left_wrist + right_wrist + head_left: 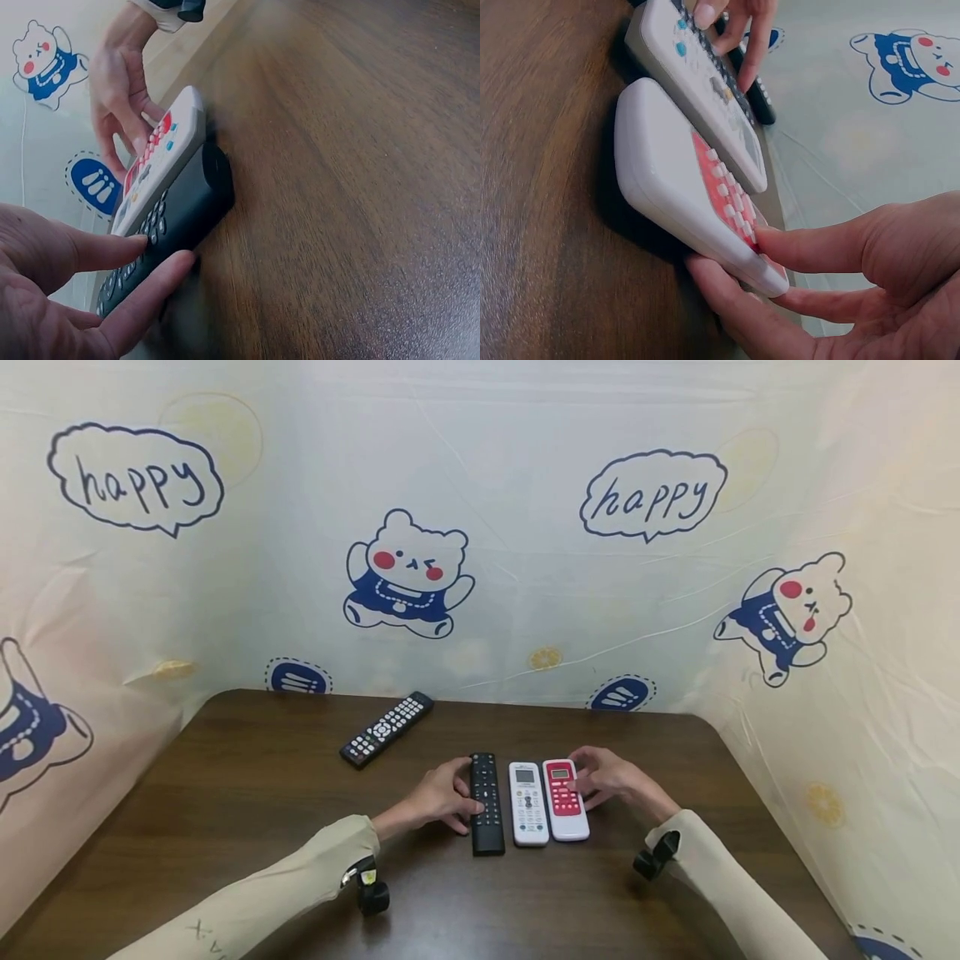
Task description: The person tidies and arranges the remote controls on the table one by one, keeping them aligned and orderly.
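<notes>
Four remotes [488, 831] below two "happy" speech bubbles [653, 497] on cloth [525, 435]

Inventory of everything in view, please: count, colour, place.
Near remote: 1, black, left end of the row of three
White remote: 1, white, middle of row
Red remote: 1, red and white, right end of row
Far remote: 1, black, table's back left, diagonal
Table: 1, brown, under remotes
Backdrop: 1, pale, behind and beside table
Bears: 3, blue, white and red, printed on backdrop; left one cut off
"Happy" bubbles: 2, blue outline, on backdrop
Left hand: 1, bare, gripping near remote
Right hand: 1, bare, gripping red remote
Sleeves: 2, beige, on forearms
Wrist cameras: 2, black, at cuffs
</notes>
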Action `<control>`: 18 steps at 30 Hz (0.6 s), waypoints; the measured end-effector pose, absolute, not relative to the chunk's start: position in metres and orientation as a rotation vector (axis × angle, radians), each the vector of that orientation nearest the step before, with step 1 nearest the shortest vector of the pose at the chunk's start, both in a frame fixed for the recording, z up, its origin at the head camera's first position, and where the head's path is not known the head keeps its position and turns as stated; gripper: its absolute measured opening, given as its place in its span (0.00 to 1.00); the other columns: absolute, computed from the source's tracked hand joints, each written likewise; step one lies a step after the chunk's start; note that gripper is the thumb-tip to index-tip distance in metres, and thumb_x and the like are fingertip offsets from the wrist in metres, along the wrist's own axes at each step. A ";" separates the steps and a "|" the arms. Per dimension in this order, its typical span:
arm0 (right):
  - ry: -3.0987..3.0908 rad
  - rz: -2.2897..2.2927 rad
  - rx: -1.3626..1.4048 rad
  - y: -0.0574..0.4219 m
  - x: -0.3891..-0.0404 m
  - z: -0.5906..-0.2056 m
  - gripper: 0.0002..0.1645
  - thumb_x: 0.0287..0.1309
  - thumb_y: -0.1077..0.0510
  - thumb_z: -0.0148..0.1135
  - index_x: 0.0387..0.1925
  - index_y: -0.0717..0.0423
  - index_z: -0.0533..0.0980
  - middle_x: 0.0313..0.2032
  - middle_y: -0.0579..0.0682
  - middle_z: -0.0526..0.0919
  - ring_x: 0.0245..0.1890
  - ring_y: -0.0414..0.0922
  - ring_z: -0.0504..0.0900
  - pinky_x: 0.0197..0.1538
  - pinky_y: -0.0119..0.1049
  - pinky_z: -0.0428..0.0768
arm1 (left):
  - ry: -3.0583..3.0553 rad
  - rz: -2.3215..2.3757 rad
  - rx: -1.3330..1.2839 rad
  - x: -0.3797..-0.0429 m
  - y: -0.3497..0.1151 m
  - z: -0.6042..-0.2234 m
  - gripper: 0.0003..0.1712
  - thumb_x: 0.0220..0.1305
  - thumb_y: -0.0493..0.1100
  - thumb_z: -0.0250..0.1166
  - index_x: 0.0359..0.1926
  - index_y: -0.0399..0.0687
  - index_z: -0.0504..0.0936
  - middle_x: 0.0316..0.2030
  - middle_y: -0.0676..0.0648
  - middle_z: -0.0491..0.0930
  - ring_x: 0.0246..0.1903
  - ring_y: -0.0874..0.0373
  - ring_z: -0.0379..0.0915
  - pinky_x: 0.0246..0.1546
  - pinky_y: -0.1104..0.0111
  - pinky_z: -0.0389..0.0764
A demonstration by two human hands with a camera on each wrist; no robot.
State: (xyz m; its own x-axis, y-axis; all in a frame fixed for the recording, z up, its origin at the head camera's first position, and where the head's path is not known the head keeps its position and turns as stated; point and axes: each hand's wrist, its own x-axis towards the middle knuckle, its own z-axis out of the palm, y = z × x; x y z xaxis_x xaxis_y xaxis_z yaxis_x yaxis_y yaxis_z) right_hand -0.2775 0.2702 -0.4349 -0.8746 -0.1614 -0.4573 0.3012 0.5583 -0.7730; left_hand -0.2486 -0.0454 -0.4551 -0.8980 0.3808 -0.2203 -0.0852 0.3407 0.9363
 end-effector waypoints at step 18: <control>2.304 -1.264 0.141 0.271 -0.279 -0.436 0.38 0.64 0.67 0.68 0.71 0.66 0.63 0.52 0.68 0.77 0.48 0.58 0.84 0.43 0.45 0.90 | 2.243 1.620 0.223 -0.243 -0.040 -0.458 0.45 0.58 0.24 0.73 0.74 0.25 0.63 0.54 0.30 0.75 0.26 0.47 0.85 0.25 0.61 0.89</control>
